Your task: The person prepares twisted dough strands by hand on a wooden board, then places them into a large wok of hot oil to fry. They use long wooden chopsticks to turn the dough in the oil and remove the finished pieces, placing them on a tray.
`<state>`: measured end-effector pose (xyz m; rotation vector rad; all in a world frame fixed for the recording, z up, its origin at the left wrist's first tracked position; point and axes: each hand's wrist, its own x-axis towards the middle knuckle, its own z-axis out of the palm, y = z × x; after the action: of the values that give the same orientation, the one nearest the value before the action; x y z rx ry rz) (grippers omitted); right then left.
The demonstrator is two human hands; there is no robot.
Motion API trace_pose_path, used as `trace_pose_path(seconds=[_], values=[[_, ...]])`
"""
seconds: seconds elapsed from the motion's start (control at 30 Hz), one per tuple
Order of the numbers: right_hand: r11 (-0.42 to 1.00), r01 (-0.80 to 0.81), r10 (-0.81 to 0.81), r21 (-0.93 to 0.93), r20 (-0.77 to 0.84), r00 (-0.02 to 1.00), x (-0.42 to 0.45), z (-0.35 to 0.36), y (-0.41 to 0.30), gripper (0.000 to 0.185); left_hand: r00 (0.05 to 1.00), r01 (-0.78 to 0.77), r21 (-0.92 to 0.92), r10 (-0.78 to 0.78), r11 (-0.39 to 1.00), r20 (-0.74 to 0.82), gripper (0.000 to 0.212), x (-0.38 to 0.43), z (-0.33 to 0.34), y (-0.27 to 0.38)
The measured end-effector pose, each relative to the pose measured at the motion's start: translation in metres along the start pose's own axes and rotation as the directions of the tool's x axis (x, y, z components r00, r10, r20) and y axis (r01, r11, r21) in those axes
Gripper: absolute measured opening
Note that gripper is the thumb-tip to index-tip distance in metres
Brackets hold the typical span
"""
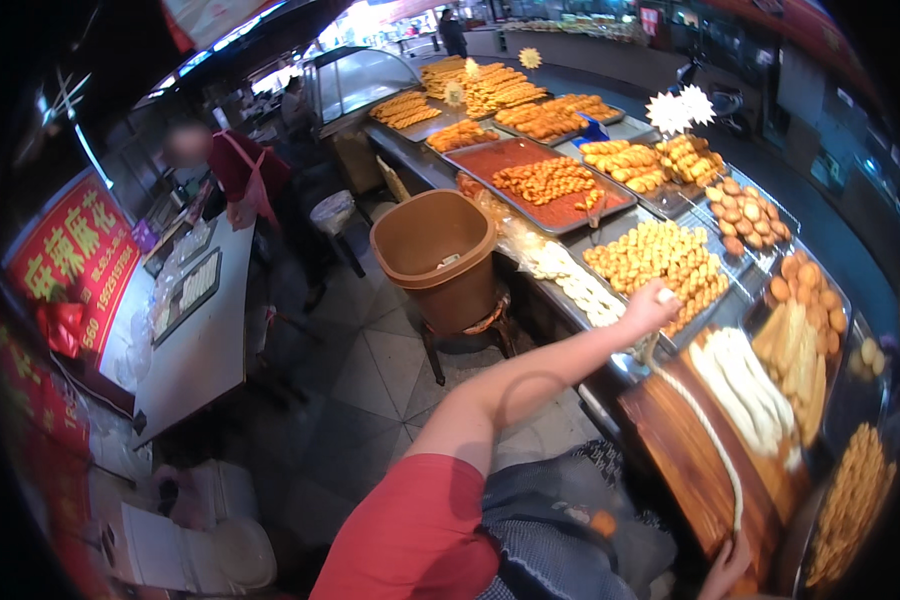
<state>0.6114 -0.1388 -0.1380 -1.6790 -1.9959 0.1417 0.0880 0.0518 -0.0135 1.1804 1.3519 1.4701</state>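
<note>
A long, pale twisted rope of dough [711, 435] stretches along a brown wooden board [667, 435]. Its far end runs up to my left hand [651, 306], whose fingers are closed around it, with a bit of white dough showing at the fist. At the bottom right my right hand [729, 562], partly cut off by the picture's edge, grips the near end. Several thick white dough strips [742, 390] lie side by side on the board, right of the rope. Just beyond my left hand is a tray of small golden dough twists [656, 259]. Raw pale twists [570, 277] lie along the counter edge.
Fried dough sticks [791, 367], round fried balls [754, 217] and thin brown twists [851, 502] flank the board. A red-coated tray [495, 161] sits farther along. A brown plastic bin [439, 270] stands beside the counter. Another person [244, 169] leans over a side table [202, 360].
</note>
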Motion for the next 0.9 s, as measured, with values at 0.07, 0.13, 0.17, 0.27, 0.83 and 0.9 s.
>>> trace_pose_path(seconds=[0.07, 0.13, 0.17, 0.27, 0.83, 0.9], values=[[0.984, -0.152, 0.151, 0.092, 0.016, 0.988, 0.018, 0.001, 0.02, 0.038, 0.979, -0.167, 0.325, 0.118, 0.931, 0.165, 0.032, -0.025, 0.054, -0.014], [0.977, -0.159, 0.135, -0.139, -0.171, 0.976, 0.028, 0.002, 0.019, 0.043, 0.908, -0.247, 0.415, 0.06, 0.876, 0.415, 0.032, -0.058, 0.103, -0.021], [0.952, -0.166, 0.1, -0.257, -0.252, 0.963, 0.035, 0.001, 0.021, 0.046, 0.834, -0.26, 0.421, -0.018, 0.869, 0.552, 0.031, -0.071, 0.117, -0.032], [0.918, -0.153, 0.12, -0.366, -0.111, 0.987, -0.006, 0.02, 0.007, 0.055, 0.697, -0.57, 0.437, 0.127, 0.696, 0.706, 0.041, -0.105, 0.107, -0.075], [0.733, -0.167, 0.191, 0.659, 0.036, 0.981, 0.096, -0.062, -0.069, 0.025, 0.751, -0.594, 0.455, 0.254, 0.663, 0.61, 0.029, -0.08, 0.072, -0.046], [0.937, -0.277, 0.264, 0.213, 0.088, 0.96, 0.057, -0.049, -0.015, 0.024, 0.679, -0.581, 0.398, 0.154, 0.71, 0.717, 0.034, -0.098, 0.082, -0.069]])
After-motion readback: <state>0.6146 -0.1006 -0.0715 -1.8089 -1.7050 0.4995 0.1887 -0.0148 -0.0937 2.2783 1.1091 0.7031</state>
